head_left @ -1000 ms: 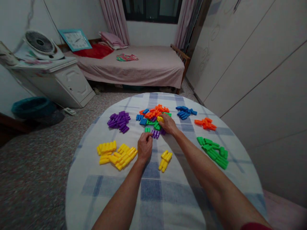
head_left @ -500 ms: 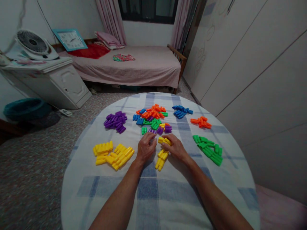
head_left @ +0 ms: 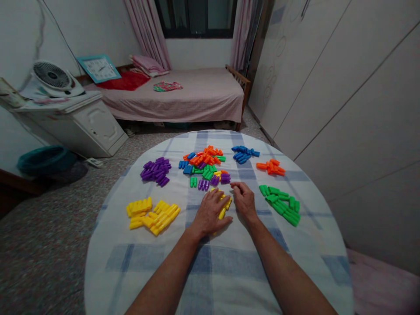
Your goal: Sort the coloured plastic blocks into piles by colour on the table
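Over the bench [head_left: 206,288], the splayed left hand [head_left: 211,213] is half-covering yellow blocks [head_left: 222,214]; the curled right hand [head_left: 244,201] is hiding its grip.

One left hand [head_left: 210,213] and one right hand [head_left: 244,202] make two, at one counter [head_left: 144,271]. It carries one purple pile [head_left: 156,170], one yellow pile [head_left: 164,217], one blue pile [head_left: 243,154], one orange pile [head_left: 272,167], one green pile [head_left: 282,204] and one mixed-colour pile [head_left: 207,158]: six. Yellow pieces [head_left: 222,213] partly hidden under the left hand cannot be counted. Beyond are one bed [head_left: 200,96], one fan [head_left: 54,76], one clock [head_left: 99,69], one bin [head_left: 46,160].
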Motion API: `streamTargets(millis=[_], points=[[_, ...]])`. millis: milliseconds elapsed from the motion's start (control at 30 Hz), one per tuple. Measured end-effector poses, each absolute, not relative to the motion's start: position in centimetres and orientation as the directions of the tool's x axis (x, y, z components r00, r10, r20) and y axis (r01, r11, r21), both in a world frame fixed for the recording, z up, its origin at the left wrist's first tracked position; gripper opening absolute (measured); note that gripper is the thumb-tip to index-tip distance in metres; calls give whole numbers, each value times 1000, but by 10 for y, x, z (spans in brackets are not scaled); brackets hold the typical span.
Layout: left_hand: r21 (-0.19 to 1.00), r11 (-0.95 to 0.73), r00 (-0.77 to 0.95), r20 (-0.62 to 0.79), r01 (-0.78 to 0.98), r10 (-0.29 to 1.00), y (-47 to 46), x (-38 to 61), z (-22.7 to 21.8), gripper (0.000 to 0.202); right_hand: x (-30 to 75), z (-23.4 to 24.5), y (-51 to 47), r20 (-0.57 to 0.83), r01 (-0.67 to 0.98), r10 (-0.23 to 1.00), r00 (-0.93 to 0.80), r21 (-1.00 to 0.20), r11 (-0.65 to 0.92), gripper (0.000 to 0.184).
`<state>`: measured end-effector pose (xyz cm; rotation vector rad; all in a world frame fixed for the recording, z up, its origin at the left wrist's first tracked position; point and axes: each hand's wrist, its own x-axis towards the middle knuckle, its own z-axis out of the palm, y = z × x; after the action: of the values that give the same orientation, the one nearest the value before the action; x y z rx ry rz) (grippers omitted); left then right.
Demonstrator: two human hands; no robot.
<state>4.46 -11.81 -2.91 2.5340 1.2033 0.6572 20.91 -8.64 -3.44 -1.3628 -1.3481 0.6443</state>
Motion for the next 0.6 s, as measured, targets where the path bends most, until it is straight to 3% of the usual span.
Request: streamTargets(millis=[133,333,467,600], points=[[418,-582,500,297,698,813,-119,47,-25,53,209,-35,-85,291,332,929,228,-920,207,27],[387,-529,462,257,755,849,-120,53,-23,48,210,-34,-85,272,315,933,234,-930,192,29],[357,-478,431,207,802,878,-124,58,-16,28,211,-36,-85,281,343,934,223,-919,195,29],[318,-460,419,192,829,888,-127,62,-11,39,211,-39,-85,289,354,934,210,-913,203,30]])
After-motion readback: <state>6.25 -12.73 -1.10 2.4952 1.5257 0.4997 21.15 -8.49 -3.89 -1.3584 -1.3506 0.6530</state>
